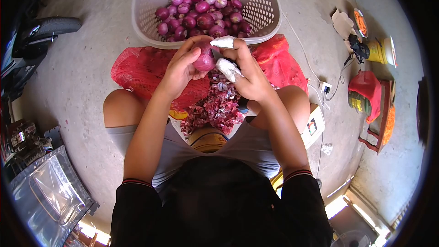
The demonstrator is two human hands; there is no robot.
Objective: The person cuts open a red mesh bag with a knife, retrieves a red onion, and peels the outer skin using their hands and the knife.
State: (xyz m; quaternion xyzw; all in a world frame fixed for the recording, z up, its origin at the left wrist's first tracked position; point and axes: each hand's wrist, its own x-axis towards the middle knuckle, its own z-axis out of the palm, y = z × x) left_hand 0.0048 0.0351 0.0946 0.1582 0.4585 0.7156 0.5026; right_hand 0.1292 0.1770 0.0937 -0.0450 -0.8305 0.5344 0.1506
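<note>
A large red onion [204,56] is gripped in my left hand [179,69], its fingers curled round the left side. My right hand [249,74] has white wrapping [228,69] on the thumb and a finger. Between them it holds a small dark blade [216,54] against the onion's right side; the handle is hidden. Below both hands lies a heap of purple onion skins [215,107]. Beyond them stands a grey perforated basket [138,7] with several red onions [204,18] in it.
Red mesh sacks [141,71] lie either side of the skins. At the right are a white box [314,126], a cable with a socket [325,87], a yellow bucket [377,51] and a red cloth [366,87]. A black wheel [57,26] stands at the left.
</note>
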